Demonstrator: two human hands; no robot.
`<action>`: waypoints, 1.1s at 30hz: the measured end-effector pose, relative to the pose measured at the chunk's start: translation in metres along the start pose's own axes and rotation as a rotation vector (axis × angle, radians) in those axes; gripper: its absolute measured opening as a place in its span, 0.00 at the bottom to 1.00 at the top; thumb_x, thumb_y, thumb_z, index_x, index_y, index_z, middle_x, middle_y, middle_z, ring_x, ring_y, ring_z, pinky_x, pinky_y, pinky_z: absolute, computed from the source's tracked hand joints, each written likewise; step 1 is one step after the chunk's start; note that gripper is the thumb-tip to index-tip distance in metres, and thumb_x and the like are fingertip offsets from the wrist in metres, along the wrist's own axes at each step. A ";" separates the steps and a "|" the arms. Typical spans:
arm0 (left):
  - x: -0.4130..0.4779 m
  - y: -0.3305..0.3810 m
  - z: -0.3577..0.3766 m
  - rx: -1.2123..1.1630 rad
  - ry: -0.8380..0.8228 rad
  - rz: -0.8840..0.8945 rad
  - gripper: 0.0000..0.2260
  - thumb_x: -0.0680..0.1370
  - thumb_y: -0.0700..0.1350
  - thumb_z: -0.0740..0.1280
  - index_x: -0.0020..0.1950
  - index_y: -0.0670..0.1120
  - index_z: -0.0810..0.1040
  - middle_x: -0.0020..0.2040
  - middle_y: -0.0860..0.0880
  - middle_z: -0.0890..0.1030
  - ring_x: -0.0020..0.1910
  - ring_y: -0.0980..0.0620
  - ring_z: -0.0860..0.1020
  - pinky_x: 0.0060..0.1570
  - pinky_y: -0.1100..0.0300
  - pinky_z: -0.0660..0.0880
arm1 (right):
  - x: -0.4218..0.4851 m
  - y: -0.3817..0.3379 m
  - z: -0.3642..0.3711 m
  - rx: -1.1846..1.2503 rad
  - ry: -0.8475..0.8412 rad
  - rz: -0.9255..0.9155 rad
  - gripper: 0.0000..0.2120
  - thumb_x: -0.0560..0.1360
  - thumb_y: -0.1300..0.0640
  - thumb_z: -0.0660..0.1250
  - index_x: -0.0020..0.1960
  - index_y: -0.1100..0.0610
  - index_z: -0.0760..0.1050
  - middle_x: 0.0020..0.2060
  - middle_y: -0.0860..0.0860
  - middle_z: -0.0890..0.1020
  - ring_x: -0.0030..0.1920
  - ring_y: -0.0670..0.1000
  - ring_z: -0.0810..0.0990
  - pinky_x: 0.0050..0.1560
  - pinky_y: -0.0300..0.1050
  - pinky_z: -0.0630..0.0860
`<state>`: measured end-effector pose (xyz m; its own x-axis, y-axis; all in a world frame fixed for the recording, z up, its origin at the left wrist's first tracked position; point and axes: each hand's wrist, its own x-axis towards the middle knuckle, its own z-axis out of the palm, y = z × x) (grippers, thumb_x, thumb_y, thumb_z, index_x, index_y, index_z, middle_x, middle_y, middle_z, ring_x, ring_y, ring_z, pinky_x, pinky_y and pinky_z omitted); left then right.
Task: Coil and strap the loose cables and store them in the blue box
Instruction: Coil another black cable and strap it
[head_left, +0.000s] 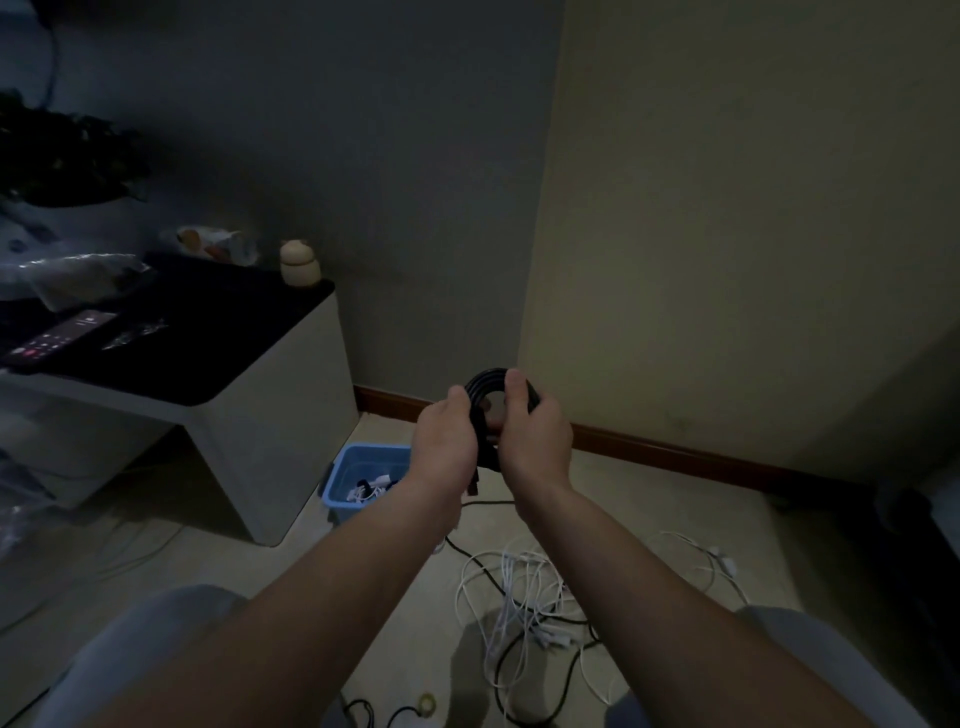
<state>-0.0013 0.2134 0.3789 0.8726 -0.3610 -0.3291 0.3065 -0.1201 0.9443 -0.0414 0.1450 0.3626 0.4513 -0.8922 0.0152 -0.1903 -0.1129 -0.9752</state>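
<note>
I hold a coiled black cable (484, 387) up in front of me with both hands. My left hand (448, 444) grips the coil's left side and my right hand (532, 434) grips its right side, thumb over the top. A loose end of the black cable hangs down between my wrists. The blue box (345, 475) stands on the floor below my left hand, with white strapped cables inside. A tangle of loose white and black cables (524, 597) lies on the floor below my arms.
A white side table (270, 415) with a black top stands at left, carrying a phone (57, 338), plastic bags and a small jar (298, 262). Walls meet in a corner straight ahead. More white cable (711, 558) lies at right. A dark object sits at far right.
</note>
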 end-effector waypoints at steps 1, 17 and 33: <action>0.001 0.002 -0.004 -0.072 -0.058 -0.072 0.21 0.84 0.57 0.56 0.47 0.45 0.81 0.45 0.44 0.85 0.47 0.44 0.82 0.49 0.49 0.79 | 0.001 0.000 0.000 -0.025 0.001 -0.013 0.24 0.81 0.38 0.57 0.50 0.57 0.80 0.42 0.53 0.85 0.46 0.55 0.84 0.48 0.52 0.80; 0.013 -0.046 -0.014 -0.208 -0.016 -0.060 0.20 0.78 0.59 0.68 0.32 0.48 0.70 0.23 0.53 0.68 0.21 0.54 0.67 0.25 0.63 0.66 | -0.019 0.047 0.024 0.099 -0.197 0.127 0.23 0.84 0.43 0.53 0.53 0.58 0.79 0.43 0.50 0.80 0.46 0.52 0.79 0.51 0.55 0.77; 0.062 -0.173 -0.057 0.466 0.046 0.185 0.21 0.79 0.60 0.65 0.39 0.43 0.80 0.33 0.50 0.80 0.33 0.58 0.77 0.34 0.60 0.70 | -0.031 0.176 0.027 -0.103 -0.618 0.483 0.26 0.84 0.38 0.46 0.69 0.50 0.73 0.48 0.52 0.79 0.40 0.51 0.72 0.43 0.46 0.70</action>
<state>0.0213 0.2647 0.1946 0.9154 -0.3750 -0.1464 -0.0477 -0.4620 0.8856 -0.0652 0.1650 0.1845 0.6949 -0.4517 -0.5595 -0.5547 0.1583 -0.8169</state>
